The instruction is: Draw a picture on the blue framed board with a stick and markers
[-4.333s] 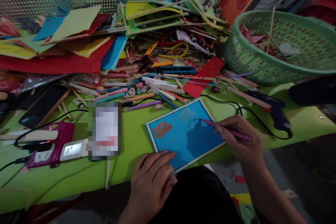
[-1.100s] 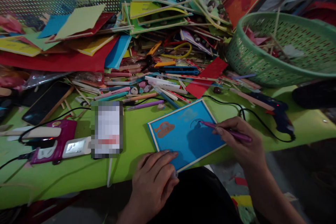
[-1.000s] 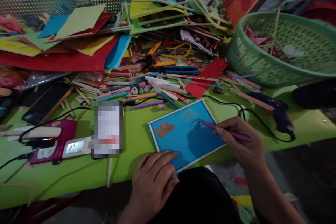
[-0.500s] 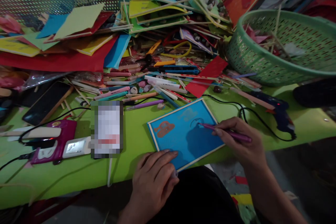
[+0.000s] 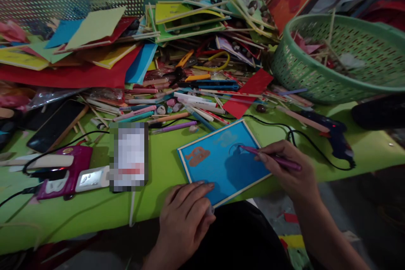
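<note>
A blue board (image 5: 202, 173) edged with thin pale sticks lies tilted at the green bench's front edge. It bears a brown painted shape (image 5: 198, 156), a faint greyish one and a thin curved line. My left hand (image 5: 186, 211) grips its lower left corner, fingers on top and thumb near the edge. A small pale thing shows by that thumb, too unclear to name. My right hand (image 5: 289, 166) is closed round a purple pen (image 5: 286, 163), whose tip touches the board at the curved line.
Behind the board lie loose pens (image 5: 199, 100), sticks, a red paper strip (image 5: 248, 93) and scissors (image 5: 183, 61). A green basket (image 5: 284, 55) and a corded glue gun (image 5: 338, 135) are on the right. Left are a magenta power strip (image 5: 82, 160), a phone (image 5: 57, 126) and stacked coloured boards (image 5: 104, 67).
The pen tip and my right hand have shifted slightly up and left along the curved line. My left hand and the board stay in place.
</note>
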Demonstrator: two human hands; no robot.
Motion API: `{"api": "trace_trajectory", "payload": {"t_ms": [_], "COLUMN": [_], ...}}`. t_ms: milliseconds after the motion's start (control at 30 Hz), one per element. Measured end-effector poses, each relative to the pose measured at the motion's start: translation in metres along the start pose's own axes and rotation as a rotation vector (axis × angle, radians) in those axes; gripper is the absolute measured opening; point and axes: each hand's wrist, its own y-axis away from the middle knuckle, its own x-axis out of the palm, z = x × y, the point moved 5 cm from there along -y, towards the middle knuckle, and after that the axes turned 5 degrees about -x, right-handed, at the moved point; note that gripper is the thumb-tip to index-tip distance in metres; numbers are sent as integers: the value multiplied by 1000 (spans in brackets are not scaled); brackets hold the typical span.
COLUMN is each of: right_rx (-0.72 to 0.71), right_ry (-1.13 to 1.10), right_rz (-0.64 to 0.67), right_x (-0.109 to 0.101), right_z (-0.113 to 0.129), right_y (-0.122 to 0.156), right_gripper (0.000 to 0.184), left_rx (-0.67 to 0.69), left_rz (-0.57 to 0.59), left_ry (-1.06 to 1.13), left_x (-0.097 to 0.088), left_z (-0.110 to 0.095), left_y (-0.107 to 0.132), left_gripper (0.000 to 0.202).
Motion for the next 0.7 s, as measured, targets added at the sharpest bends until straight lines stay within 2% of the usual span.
{"api": "trace_trajectory", "payload": {"t_ms": [400, 700], "right_rx": [9, 20], "right_ry": [7, -38], "right_rz": [-26, 27], "right_x": [-3, -3], "right_z": [5, 7], "right_y": [0, -1], "right_gripper": [8, 12], "left_rx": [-8, -9], "left_rz": [-4, -5], "left_ry": [3, 7], "left_x": [-1, -1], "left_z": [-1, -1], "left_y": [-2, -2], "left_gripper": [36, 37]}}
